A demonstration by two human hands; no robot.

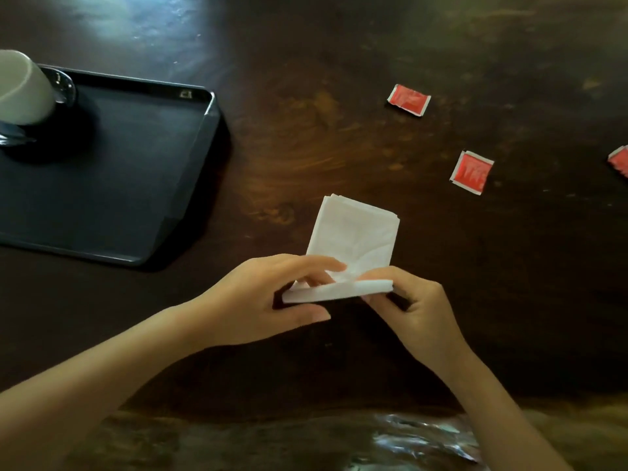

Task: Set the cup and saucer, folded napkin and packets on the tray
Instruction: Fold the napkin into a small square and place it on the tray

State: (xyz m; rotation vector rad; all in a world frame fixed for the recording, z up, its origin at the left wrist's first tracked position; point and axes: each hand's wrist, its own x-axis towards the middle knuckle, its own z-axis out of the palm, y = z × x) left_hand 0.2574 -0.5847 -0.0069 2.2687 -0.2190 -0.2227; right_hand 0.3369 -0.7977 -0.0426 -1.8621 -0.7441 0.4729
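A white napkin (351, 234) lies on the dark wooden table, its near edge lifted and partly folded over. My left hand (272, 297) pinches that edge on the left, and my right hand (413, 307) pinches it on the right. A black tray (136, 171) sits at the left. On its far left corner stands a white cup (22, 90) on a glass saucer (64, 88), cut off by the frame edge. Three red packets lie on the table to the right: one far (409, 99), one nearer (471, 171), one at the right frame edge (620, 161).
Most of the tray's surface is bare black. The table's near edge runs along the bottom, with something shiny and crinkled (418, 440) below it.
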